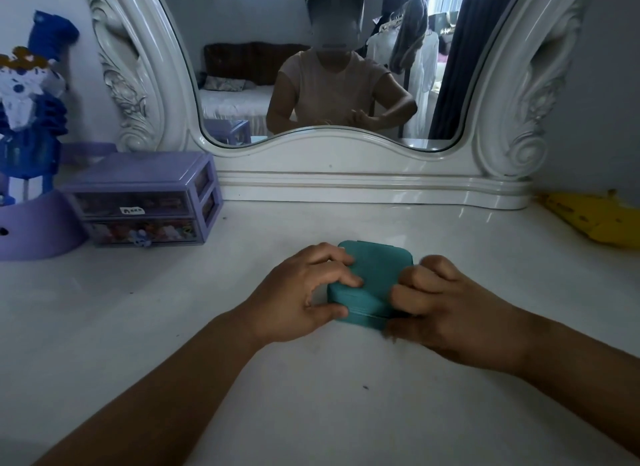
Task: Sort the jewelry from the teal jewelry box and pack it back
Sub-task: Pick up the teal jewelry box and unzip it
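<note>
A small teal jewelry box [375, 275] with rounded corners lies closed on the white dressing table [311, 396], in the middle of the view. My left hand [301, 292] grips its left side, fingers curled over the lid and thumb against the front corner. My right hand [436, 302] holds the right side, fingers curled at the box's front right edge, hiding that corner. No jewelry is visible outside the box.
A purple two-drawer organizer [145, 202] stands at the back left, beside a purple curved stand [34, 230] and a blue-and-white ornament [27, 94]. A yellow object [595, 219] lies at the back right. An ornate white mirror [329, 84] rises behind the box.
</note>
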